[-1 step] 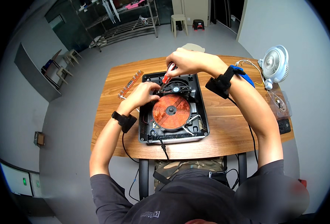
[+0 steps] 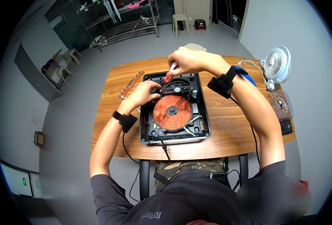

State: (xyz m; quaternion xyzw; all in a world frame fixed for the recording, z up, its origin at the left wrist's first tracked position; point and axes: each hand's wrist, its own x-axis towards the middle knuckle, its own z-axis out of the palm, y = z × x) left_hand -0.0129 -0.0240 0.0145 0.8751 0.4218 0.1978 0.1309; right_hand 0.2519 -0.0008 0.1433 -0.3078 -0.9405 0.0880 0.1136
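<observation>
An open induction cooker (image 2: 205, 122) lies on the wooden table, its black housing showing a round copper coil (image 2: 172, 111) and, beyond it, a black cooling fan (image 2: 177, 90). My right hand (image 2: 184, 61) is closed round the red and dark handle of a screwdriver (image 2: 169, 77), held steeply over the fan's far left part. The screwdriver's tip is hard to make out. At the housing's left side, my left hand (image 2: 148, 93) has bent fingers and thumb beside the fan, closed on something dark that I cannot make out.
An orange strip holding several small bits (image 2: 131, 84) lies left of the cooker. A white desk fan (image 2: 276, 65), cables, a blue item (image 2: 248, 77) and a clear plastic box (image 2: 282, 105) stand at the right. The power cord (image 2: 163, 146) hangs over the near edge.
My right hand and the screwdriver have shifted very slightly up and to the right. The left hand and the cooker look almost the same.
</observation>
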